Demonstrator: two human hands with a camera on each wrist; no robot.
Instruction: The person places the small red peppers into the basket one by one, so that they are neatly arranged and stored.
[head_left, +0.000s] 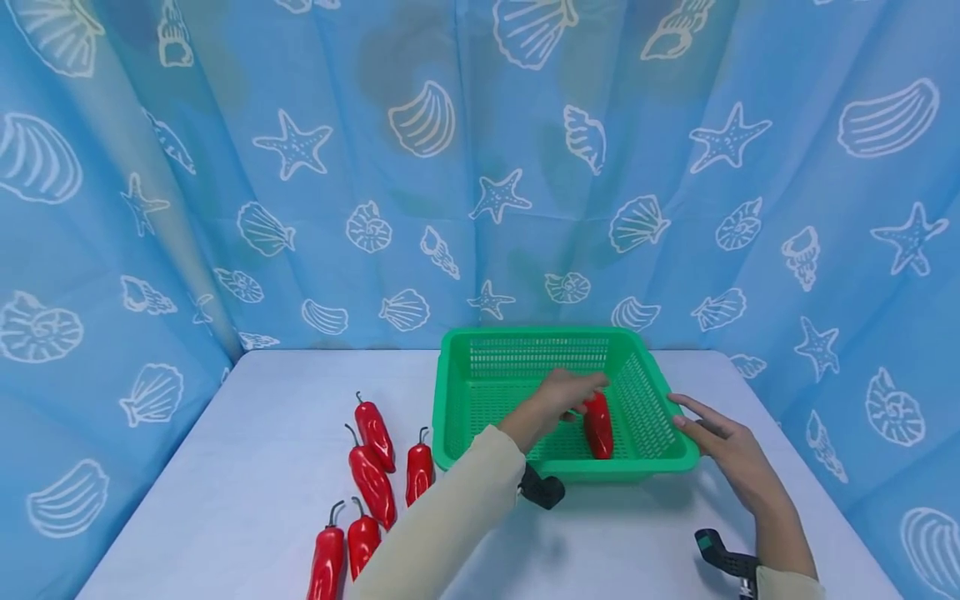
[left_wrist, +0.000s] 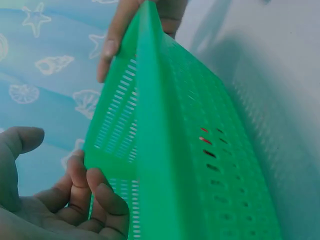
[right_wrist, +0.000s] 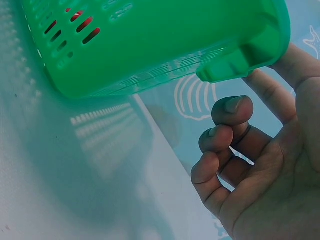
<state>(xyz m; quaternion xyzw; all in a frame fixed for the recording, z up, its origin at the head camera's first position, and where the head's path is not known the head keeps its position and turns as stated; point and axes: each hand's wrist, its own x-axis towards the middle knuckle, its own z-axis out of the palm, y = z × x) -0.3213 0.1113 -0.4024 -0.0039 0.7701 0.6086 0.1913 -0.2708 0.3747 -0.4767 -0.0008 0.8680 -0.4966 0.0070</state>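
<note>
Inside the green plastic basket (head_left: 525,467) lies one red pepper (head_left: 600,429), its upper end partly hidden by my left hand (head_left: 566,393). That hand reaches over the near rim, fingertips right at the pepper's top. In the left wrist view, the thumb of my left hand (left_wrist: 60,200) stands well apart from loosely bent fingers, with nothing between them. At the basket's right front corner, my right hand (head_left: 723,446) rests its thumb and index finger on the rim. The other fingers (right_wrist: 232,110) of this hand hang loosely curled outside the basket in the right wrist view.
Several red peppers with dark stems lie on the white table (head_left: 247,467) left of the basket, among them one pepper (head_left: 375,435) at the back and another pepper (head_left: 327,562) at the front. A blue curtain (head_left: 337,208) with white sea shapes surrounds the table.
</note>
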